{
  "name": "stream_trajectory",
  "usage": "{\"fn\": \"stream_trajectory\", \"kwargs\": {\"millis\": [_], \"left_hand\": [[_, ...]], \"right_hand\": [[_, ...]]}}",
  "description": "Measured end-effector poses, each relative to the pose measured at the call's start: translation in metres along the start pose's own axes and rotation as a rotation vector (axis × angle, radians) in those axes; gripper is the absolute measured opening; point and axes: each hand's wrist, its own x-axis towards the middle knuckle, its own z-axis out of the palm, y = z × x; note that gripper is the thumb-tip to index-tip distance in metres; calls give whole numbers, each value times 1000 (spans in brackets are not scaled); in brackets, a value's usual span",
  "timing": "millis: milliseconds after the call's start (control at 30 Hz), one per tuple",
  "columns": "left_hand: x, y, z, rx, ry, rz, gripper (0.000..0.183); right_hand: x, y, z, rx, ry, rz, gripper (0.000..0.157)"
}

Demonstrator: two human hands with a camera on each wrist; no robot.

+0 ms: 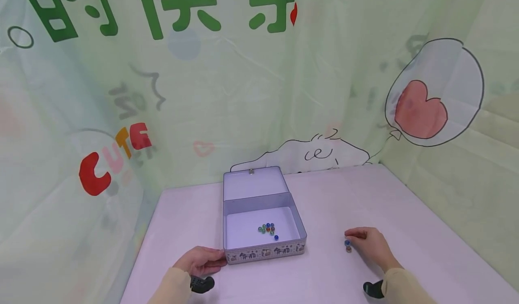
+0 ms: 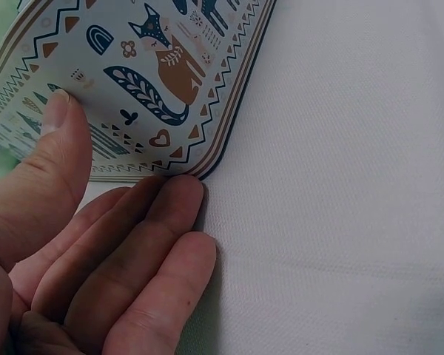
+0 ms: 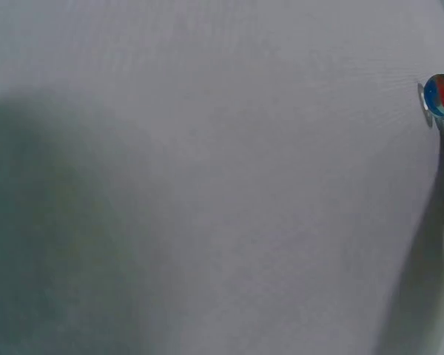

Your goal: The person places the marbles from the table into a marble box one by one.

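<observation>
An open tin box (image 1: 265, 252) with animals printed on its side stands on the table, several small glass marbles (image 1: 268, 229) lying inside. My left hand (image 1: 201, 260) rests at its front left corner. In the left wrist view the thumb overlaps the printed side (image 2: 163, 66), and loosely extended fingers (image 2: 140, 251) meet its lower edge. To the right of the box, my right hand (image 1: 371, 246) has its thumb and fingertips together at a blue marble (image 1: 347, 242). Just below it sits a brownish marble (image 1: 348, 249). The right wrist view catches only a blue and orange marble (image 3: 440, 96) beside dark fingertips.
The hinged lid (image 1: 255, 183) leans back behind the tin box. A pale cloth covers the table (image 1: 324, 277). Printed curtains (image 1: 227, 92) hang behind and at both sides. Each wrist carries a black device (image 1: 202, 284).
</observation>
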Motion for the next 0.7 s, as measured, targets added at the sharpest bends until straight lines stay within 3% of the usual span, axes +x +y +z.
{"fn": "stream_trajectory", "kwargs": {"millis": [700], "left_hand": [[-1,0,0,8,4,20,26]], "right_hand": [[-12,-4,1,-89,-15,-57,10]]}}
